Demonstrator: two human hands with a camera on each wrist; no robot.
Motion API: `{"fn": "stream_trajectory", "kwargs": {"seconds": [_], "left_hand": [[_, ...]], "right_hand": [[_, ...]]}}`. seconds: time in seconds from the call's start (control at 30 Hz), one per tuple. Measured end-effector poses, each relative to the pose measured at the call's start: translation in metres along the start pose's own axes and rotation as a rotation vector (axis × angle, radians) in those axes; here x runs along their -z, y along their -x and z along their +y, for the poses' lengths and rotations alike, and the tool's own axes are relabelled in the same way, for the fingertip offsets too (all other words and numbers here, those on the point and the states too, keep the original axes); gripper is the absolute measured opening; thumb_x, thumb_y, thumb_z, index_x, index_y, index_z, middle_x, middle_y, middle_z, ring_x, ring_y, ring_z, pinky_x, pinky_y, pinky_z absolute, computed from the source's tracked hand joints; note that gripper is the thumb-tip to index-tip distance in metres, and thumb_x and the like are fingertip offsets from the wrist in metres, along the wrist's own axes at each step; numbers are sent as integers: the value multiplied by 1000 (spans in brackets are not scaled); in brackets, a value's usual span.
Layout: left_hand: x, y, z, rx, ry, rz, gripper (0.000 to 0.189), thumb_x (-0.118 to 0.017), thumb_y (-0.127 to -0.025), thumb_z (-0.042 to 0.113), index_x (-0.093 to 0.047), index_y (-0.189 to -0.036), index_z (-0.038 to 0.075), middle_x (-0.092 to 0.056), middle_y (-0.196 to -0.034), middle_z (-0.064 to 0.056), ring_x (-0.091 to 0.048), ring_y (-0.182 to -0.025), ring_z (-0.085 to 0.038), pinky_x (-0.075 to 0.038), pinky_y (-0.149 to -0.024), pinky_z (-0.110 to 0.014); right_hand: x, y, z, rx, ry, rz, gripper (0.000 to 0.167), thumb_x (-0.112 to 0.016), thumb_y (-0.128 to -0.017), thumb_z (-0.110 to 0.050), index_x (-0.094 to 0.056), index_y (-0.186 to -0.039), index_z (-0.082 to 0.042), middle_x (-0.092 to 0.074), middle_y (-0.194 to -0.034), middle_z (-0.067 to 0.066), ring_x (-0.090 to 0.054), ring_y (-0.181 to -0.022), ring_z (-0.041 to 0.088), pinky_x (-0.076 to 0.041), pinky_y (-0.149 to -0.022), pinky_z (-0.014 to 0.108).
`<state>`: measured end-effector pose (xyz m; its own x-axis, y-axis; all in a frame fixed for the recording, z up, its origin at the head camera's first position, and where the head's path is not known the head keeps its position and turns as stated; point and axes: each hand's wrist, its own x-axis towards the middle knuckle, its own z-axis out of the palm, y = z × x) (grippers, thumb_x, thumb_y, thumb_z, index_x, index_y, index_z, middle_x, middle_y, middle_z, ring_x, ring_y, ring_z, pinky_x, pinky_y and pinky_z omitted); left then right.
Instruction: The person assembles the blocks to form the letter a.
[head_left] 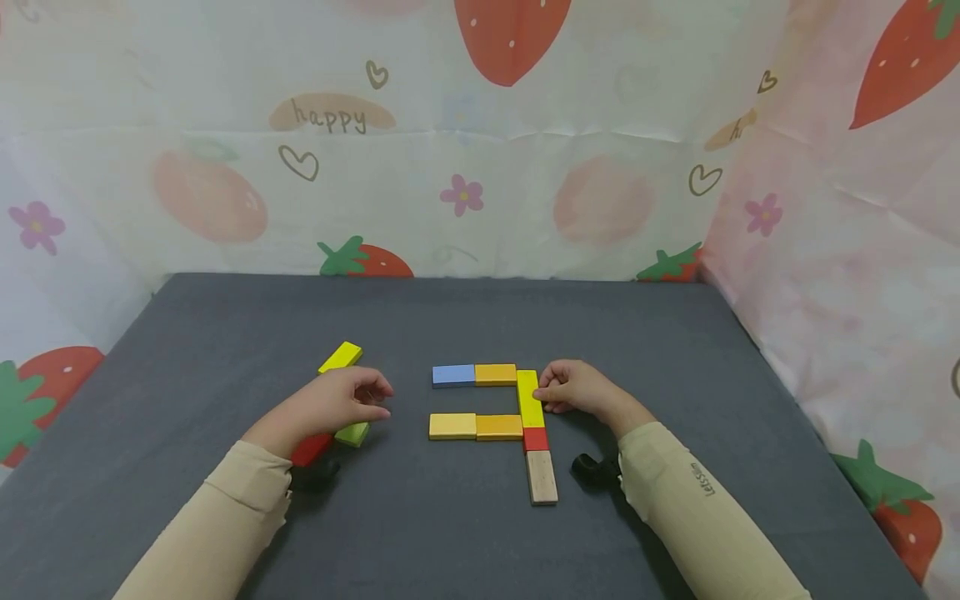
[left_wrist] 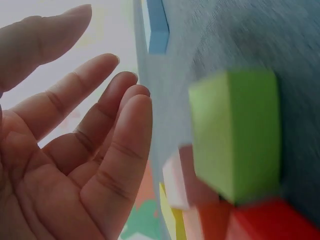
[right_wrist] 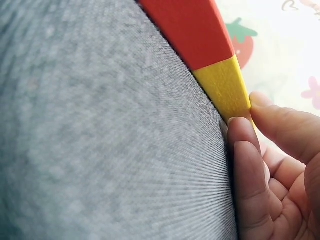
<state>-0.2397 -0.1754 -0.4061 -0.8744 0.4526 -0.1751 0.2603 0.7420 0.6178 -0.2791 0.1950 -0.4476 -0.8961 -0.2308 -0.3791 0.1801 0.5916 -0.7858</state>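
On the grey cloth, flat blocks form a joined shape. A bright yellow block (head_left: 529, 397) stands lengthwise at its right side, with a red block (head_left: 535, 439) and a plain wood block (head_left: 542, 477) below. My right hand (head_left: 583, 388) holds the yellow block's right edge, thumb on top and curled fingers along the side. Leftward run two rows: a blue block (head_left: 453, 376) with an orange block (head_left: 496, 374), and a pale yellow block (head_left: 452, 426) with another orange block (head_left: 499, 427). My left hand (head_left: 337, 402) hovers left of them, fingers loosely bent, holding nothing.
Under and beside the left hand lie loose blocks: a yellow one (head_left: 341, 356), a green one (left_wrist: 237, 135), a red one (head_left: 311, 450), a pink one (left_wrist: 185, 177) and an orange-red one (left_wrist: 207, 220). A printed curtain (head_left: 465, 225) stands along the table's back edge.
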Motion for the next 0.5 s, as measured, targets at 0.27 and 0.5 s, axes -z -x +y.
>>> {"fn": "stream_trajectory", "kwargs": {"seconds": [0.27, 0.5], "left_hand": [[4, 16, -9, 15, 14, 21, 27, -76, -84, 19, -68, -107, 7, -67, -96, -2, -57, -87, -15, -50, -79, -31], [2, 23, -20, 24, 6, 40, 28, -76, -84, 23, -67, -106, 8, -70, -100, -2, -59, -88, -14, -52, -82, -34]], "right_hand": [[0, -1, 1, 5, 0, 4, 19, -71, -89, -21, -60, -94, -6, -60, -76, 0, -61, -70, 13, -55, -68, 26], [0, 0, 1, 6, 1, 6, 19, -71, -89, -22, -61, -94, -6, -59, -74, 0, -61, -70, 14, -55, -69, 26]]}}
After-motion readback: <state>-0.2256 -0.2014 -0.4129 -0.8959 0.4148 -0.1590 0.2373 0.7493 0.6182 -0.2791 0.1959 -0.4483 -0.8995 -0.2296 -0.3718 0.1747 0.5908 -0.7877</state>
